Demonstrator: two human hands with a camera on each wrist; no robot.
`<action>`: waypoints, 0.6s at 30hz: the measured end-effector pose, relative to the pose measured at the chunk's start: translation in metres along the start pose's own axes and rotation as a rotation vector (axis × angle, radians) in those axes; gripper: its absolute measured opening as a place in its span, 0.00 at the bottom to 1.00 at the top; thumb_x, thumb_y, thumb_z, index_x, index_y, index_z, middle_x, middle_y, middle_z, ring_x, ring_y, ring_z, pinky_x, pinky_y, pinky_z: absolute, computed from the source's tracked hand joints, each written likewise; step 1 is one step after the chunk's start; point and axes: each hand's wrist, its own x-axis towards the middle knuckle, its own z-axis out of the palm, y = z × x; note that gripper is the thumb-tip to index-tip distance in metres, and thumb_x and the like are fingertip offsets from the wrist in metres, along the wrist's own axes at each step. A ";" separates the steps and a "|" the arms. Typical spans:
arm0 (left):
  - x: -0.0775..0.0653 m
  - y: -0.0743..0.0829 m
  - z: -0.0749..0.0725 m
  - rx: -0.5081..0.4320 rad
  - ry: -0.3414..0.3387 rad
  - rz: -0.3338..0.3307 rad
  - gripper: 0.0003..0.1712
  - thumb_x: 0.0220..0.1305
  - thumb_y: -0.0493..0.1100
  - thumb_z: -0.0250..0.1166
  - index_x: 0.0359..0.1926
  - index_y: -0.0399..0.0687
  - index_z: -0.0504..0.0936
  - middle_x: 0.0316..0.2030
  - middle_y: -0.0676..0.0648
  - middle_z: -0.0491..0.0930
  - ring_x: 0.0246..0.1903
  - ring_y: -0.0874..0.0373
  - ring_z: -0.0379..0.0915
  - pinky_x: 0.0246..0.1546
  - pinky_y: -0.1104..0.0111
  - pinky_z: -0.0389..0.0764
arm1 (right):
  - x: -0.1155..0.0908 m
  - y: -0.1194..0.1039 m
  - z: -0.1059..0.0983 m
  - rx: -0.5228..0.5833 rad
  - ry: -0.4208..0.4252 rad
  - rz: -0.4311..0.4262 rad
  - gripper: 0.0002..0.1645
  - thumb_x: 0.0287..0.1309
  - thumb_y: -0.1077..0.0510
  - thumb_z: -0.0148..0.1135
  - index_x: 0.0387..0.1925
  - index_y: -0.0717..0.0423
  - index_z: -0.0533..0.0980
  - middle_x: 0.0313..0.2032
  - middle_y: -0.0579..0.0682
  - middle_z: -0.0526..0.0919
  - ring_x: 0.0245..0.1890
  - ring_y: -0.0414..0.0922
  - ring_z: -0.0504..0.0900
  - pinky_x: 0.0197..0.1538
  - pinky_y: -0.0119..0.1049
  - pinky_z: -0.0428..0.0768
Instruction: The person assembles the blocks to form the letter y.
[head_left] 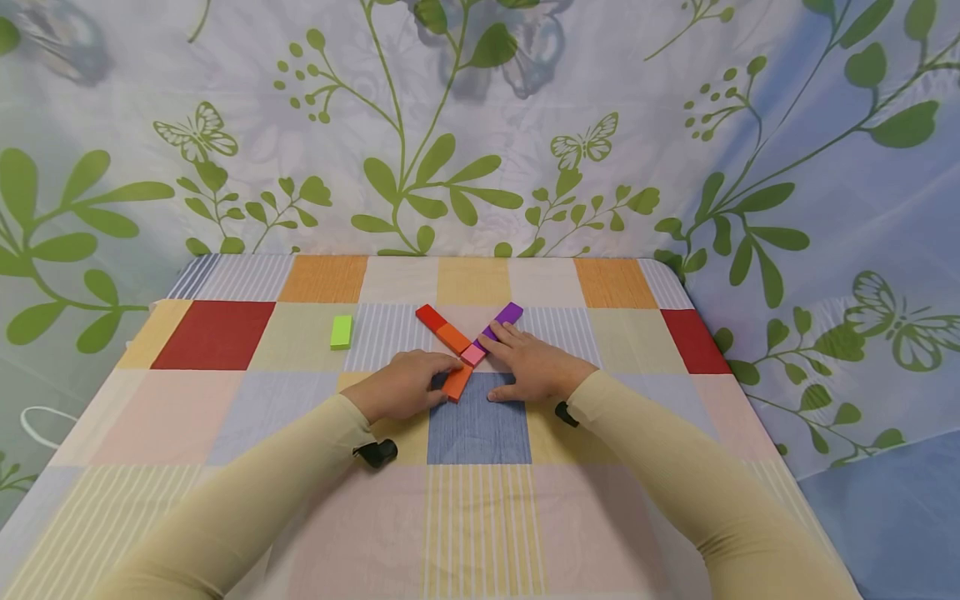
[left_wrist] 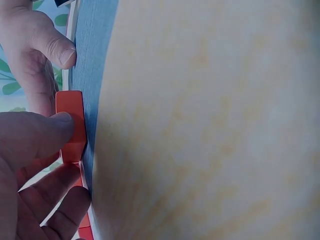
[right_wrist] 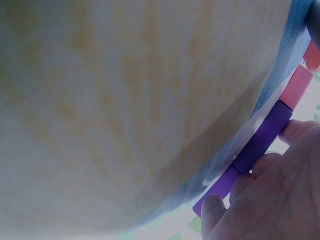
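Fingers [head_left: 442, 362] pinch orange block [head_left: 457, 384] (lime block [head_left: 341, 332] lies apart)

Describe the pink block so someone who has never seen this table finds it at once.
On the patchwork tablecloth, find the dark blue square near the person's left hand and right hand. Just beyond its far edge sits the pink block, between an orange block in the left hand's fingers and a dark purple block. No other block is pink.
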 end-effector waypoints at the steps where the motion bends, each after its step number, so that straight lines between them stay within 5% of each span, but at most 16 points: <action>1: 0.000 0.000 0.000 -0.003 0.003 -0.002 0.32 0.73 0.48 0.68 0.74 0.49 0.74 0.71 0.46 0.76 0.71 0.44 0.71 0.75 0.44 0.66 | 0.000 0.000 0.000 0.000 0.000 0.002 0.64 0.62 0.24 0.63 0.86 0.41 0.42 0.86 0.53 0.37 0.86 0.55 0.37 0.84 0.53 0.48; 18: 0.005 -0.004 0.003 -0.031 0.017 -0.014 0.34 0.73 0.49 0.68 0.76 0.49 0.72 0.71 0.46 0.77 0.70 0.45 0.73 0.74 0.44 0.67 | 0.000 -0.001 0.000 0.000 -0.003 0.010 0.64 0.63 0.24 0.63 0.86 0.41 0.42 0.86 0.52 0.36 0.86 0.54 0.37 0.84 0.53 0.48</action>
